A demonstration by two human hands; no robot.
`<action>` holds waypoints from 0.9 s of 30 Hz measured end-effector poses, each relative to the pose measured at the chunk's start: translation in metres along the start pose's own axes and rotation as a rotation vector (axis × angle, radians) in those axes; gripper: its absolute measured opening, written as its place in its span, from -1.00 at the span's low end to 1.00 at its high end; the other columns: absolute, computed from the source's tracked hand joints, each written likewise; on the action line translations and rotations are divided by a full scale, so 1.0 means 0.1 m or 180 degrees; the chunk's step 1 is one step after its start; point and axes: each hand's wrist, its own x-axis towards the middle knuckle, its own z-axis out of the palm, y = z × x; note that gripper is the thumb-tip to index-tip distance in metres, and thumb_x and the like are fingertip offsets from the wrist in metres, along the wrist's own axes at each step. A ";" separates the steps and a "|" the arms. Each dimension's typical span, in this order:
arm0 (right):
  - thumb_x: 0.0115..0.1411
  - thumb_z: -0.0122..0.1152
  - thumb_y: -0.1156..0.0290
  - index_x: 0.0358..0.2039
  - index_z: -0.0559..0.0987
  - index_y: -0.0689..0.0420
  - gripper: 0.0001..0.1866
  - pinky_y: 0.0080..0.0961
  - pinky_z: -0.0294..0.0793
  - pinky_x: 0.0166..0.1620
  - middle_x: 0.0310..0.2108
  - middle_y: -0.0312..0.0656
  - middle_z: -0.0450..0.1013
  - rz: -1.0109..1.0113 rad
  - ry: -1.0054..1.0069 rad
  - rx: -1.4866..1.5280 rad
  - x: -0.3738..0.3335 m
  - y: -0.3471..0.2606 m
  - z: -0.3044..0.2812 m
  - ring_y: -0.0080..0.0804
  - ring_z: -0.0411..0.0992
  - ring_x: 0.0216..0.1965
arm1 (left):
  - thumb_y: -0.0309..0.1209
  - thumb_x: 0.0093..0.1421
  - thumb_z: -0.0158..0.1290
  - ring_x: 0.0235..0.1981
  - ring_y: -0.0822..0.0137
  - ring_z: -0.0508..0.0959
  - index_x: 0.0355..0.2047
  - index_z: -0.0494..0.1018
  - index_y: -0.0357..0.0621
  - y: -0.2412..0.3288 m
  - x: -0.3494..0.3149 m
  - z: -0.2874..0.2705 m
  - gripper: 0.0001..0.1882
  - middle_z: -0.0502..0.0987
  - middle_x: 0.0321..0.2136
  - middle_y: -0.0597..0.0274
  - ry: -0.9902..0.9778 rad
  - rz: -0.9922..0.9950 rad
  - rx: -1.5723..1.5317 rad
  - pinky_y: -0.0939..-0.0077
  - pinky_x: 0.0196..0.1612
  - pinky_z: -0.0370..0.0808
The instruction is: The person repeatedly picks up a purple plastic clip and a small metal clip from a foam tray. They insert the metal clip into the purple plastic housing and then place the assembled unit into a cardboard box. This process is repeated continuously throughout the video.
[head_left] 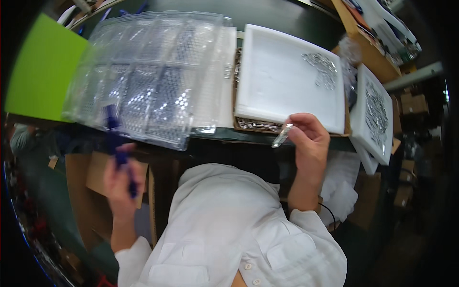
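Silver piece (282,136) pinched in right grip (311,137), blue tool (113,130) in left grip (119,181), green bench (282,17), boxes (414,104) at right

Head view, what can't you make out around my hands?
In the head view:
Dark blue object in the left hand: motion blur hides its details.
Metal piece in the right hand: the hand covers one end.
Metal parts beneath the white tray: the tray covers most, so no count.
Clear compartment tray: glare and blur obscure any contents.
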 end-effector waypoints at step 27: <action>-0.01 0.44 0.67 -0.43 0.60 0.21 -0.83 -0.24 0.54 0.02 0.19 0.12 0.49 -0.1501 0.0274 -0.3587 -0.30 -0.01 0.20 0.02 0.51 0.14 | -0.55 0.51 -0.18 -0.51 0.57 0.44 0.27 0.32 -0.26 -0.65 0.49 1.71 -0.64 0.55 -0.32 0.28 -0.2517 -0.1550 0.0139 0.60 -0.46 0.42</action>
